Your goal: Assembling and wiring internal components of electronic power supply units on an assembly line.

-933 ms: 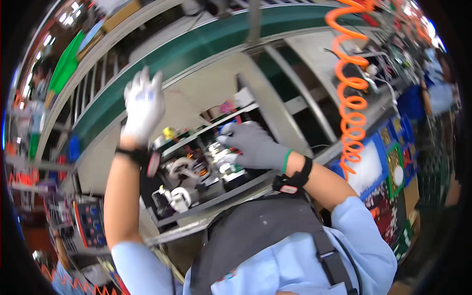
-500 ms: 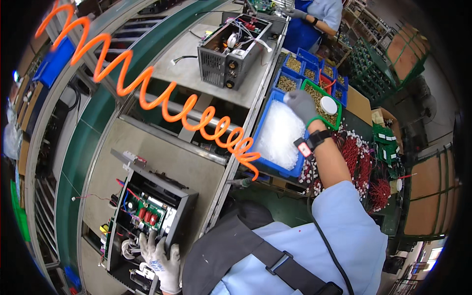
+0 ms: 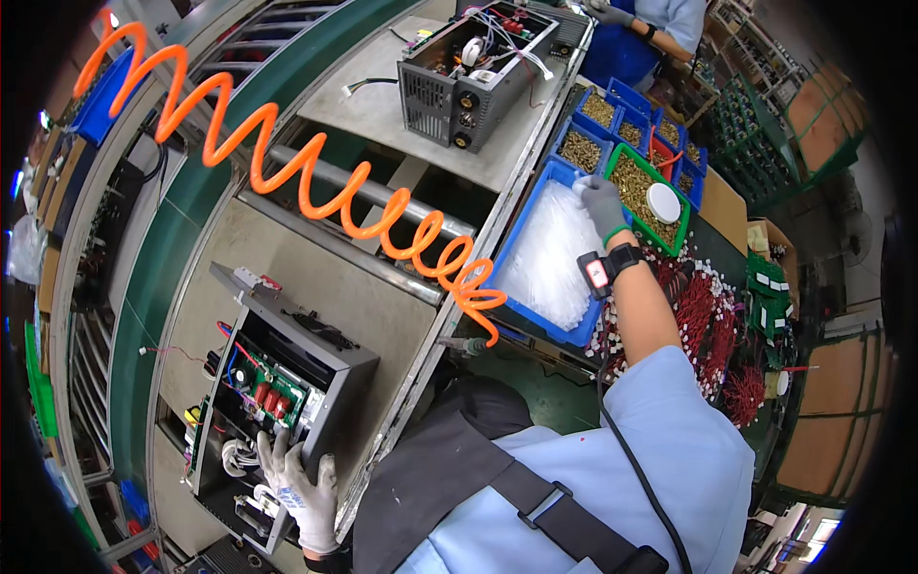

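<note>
My left hand (image 3: 301, 488), in a pale glove, lies with spread fingers over the near edge of an open grey metal case (image 3: 339, 387). Inside that case are a green circuit board (image 3: 287, 407), red parts and bundled wires. Out to the right, my right hand (image 3: 602, 206) wears a grey glove and has its fingers curled closed. It is above the far right part of a blue bin (image 3: 574, 337) full of clear, whitish thin plastic pieces (image 3: 547, 253). Whatever may be in its fingers is too small to make out.
A green tray (image 3: 681, 230) of brass-coloured parts carries a white round lid (image 3: 663, 203). Several small blue bins stand beyond. An orange coiled hose (image 3: 359, 220) stretches across the bench. Another open case (image 3: 430, 100) stands farther off; red wire bundles (image 3: 703, 325) lie right.
My right hand has drawn slightly back toward me over the blue bin, its fingers now curled. My left hand stays at the case edge. The view has shifted a little.
</note>
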Demonstrator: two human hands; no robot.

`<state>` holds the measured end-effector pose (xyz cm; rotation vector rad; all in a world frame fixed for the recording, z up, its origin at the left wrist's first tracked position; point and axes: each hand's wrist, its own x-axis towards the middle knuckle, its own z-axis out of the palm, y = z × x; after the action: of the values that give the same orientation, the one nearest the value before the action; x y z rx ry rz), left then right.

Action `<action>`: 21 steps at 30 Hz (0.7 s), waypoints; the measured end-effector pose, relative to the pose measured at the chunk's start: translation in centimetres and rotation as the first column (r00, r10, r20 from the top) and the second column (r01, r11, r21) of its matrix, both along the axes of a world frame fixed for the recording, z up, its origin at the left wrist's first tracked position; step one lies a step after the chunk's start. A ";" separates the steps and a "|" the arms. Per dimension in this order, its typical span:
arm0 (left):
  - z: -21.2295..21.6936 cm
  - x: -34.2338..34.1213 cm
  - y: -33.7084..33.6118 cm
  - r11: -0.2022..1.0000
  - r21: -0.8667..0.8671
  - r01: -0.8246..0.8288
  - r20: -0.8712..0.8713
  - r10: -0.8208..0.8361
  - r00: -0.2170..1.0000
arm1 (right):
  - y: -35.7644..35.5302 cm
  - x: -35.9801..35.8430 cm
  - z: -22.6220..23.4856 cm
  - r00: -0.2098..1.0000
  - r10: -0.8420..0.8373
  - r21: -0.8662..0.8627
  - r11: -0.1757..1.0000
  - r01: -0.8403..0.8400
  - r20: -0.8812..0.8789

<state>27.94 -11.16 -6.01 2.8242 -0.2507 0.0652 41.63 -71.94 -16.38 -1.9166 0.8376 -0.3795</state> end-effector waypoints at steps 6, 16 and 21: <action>-0.1 -0.5 0.7 0.969 -0.246 0.001 0.043 0.009 0.999 | 1.7 -3.4 8.1 0.673 -0.430 0.624 0.779 -0.061 0.602; 5.5 -0.3 2.5 0.091 -0.953 -0.289 -0.290 -0.544 0.787 | 46.0 -10.0 16.4 0.386 0.790 0.402 0.195 -0.895 0.476; 3.2 -3.9 7.9 0.137 -0.892 -0.431 -0.433 -0.535 0.725 | 50.2 -10.4 14.6 0.167 0.915 0.220 0.089 -0.972 0.367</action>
<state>24.08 -3.30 -2.80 1.1945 -0.0551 -0.6406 31.26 -21.74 -1.80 -1.5663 -0.5759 0.4919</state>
